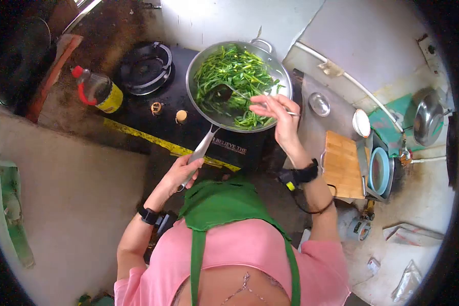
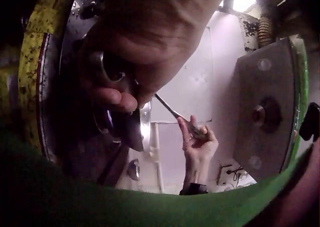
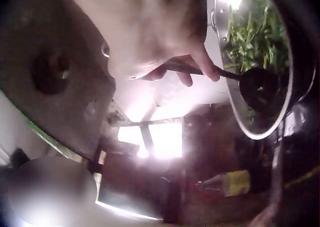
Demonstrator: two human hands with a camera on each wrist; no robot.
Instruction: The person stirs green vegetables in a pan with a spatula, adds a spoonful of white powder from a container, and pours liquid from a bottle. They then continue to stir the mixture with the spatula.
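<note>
A wide metal pan [image 1: 190, 84] full of chopped green vegetables [image 1: 234, 66] sits on the black stove. My left hand [image 1: 178, 176] grips the pan's long handle [image 1: 205, 145]; in the left wrist view that hand [image 2: 145, 41] fills the top, fingers curled round the handle. My right hand [image 1: 283, 120] holds a ladle over the pan's right side, its dark bowl [image 1: 220, 93] among the vegetables. In the right wrist view the right hand [image 3: 155, 36] has its fingers round the ladle's handle [image 3: 185, 66], and the ladle bowl [image 3: 259, 88] is at the pan's inner edge.
Left of the pan are a black burner [image 1: 145, 69] and an oil bottle with a yellow label [image 1: 110, 98]. To the right stand a small metal bowl [image 1: 319, 104], a white bowl [image 1: 361, 123], a cutting board [image 1: 340, 166], a knife [image 1: 362, 160] and a blue basin [image 1: 378, 171].
</note>
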